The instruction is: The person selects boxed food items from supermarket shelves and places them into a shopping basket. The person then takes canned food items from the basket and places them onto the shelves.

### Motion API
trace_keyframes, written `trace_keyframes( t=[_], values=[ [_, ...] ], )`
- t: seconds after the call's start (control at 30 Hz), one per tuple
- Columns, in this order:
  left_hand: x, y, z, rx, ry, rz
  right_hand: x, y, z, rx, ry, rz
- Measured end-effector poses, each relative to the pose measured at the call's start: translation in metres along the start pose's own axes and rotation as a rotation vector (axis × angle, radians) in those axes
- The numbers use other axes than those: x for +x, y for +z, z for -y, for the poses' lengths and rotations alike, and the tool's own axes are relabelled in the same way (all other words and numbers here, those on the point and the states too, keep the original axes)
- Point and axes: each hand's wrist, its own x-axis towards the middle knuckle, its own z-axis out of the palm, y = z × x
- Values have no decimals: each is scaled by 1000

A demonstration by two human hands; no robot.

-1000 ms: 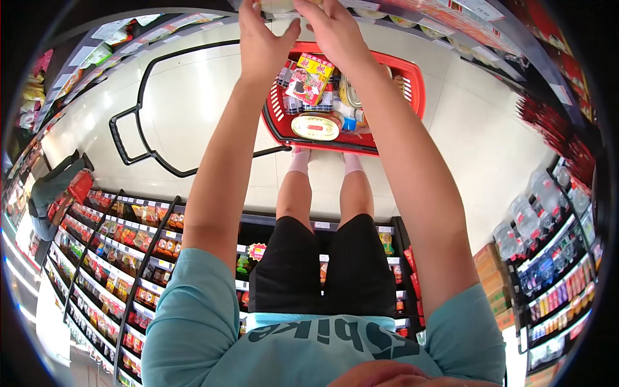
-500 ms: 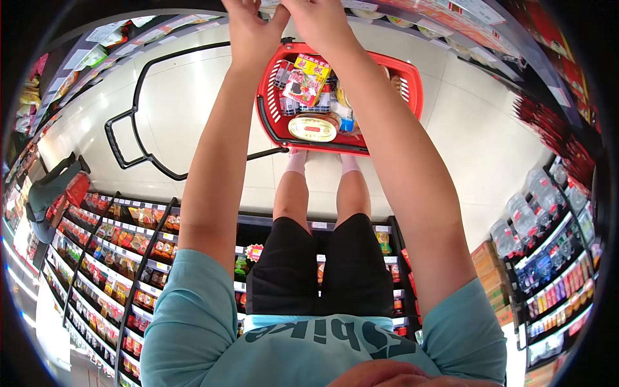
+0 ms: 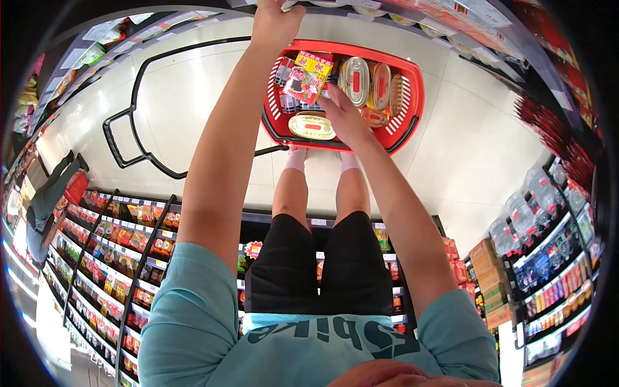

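My left hand (image 3: pixel 277 22) is raised at the top edge, beside the shelf, its fingers partly cut off by the frame. Over the red basket (image 3: pixel 418 97), my right hand (image 3: pixel 342 113) reaches in with its fingertips near the yellow and pink packet (image 3: pixel 309 77); whether it holds anything is unclear. An oval tin (image 3: pixel 311 126) lies at the basket's near side. Another oval tin (image 3: pixel 356 81) stands right of the packet, with an orange tin (image 3: pixel 380 86) beside it.
A black cart frame (image 3: pixel 134 97) extends left of the basket. Stocked shelves (image 3: pixel 122 251) stand behind me at the lower left. Bottled water (image 3: pixel 525 213) and cartons (image 3: pixel 487 271) are at the right. Another person (image 3: pixel 45 200) is at the far left.
My right hand has come down from the top shelf into the basket, uncovering the tins on its right. My left hand stays near the shelf, shifted slightly right.
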Motion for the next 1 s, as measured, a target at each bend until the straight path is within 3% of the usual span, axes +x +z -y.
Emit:
trace_keyframes(
  t=[0.07, 0.13, 0.27, 0.33, 0.37, 0.43, 0.6, 0.83, 1.0],
  values=[
    [-6, 8, -15, -56, 3, -6, -23, -3, -29, 60, 21, 10],
    [-22, 14, -65, -49, -205, -12, -41, -4, -70, 8, 78, 34],
    [-47, 3, 31, 318, -305, 52, -79, 1, -100, 62, 160, -22],
    [-66, 5, 61, 642, -703, 485, -89, 2, -115, -1, 299, -69],
    [-83, 10, 64, 641, -704, 486, -93, 1, -114, -2, 301, -70],
    [-123, 24, 63, 1067, -641, 479, -97, 1, -109, 34, 352, -46],
    [-153, 24, 92, 1038, -650, 513, -92, 0, -109, 20, 321, -29],
    [-155, 22, 104, 851, -678, 325, -67, -13, -87, 146, 298, -41],
    [-159, 1, 50, 786, -651, 300, -26, -12, -43, 217, 207, -69]
  ],
)
